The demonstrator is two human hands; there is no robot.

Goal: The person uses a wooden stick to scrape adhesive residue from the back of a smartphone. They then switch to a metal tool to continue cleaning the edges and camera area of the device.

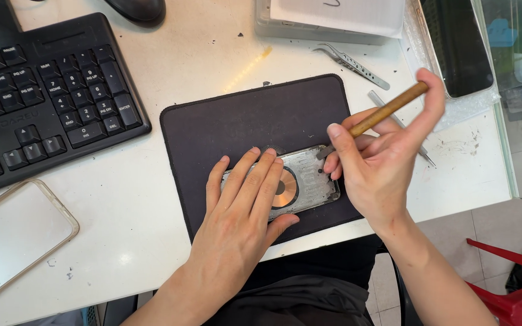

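An opened phone back housing (307,179), silver with a round copper coil, lies on a dark mat (243,121). My left hand (243,208) rests flat on it, fingers spread over its left part and the coil. My right hand (382,154) grips a brown wooden-handled tool (388,110); its metal tip touches the housing's upper right corner.
A black keyboard (43,90) fills the upper left, a phone in a clear case (13,235) lies at lower left. Metal tweezers (351,63) and a thin metal tool (421,154) lie right of the mat. A dark tablet (457,42) on bubble wrap sits at upper right, near the table's edge.
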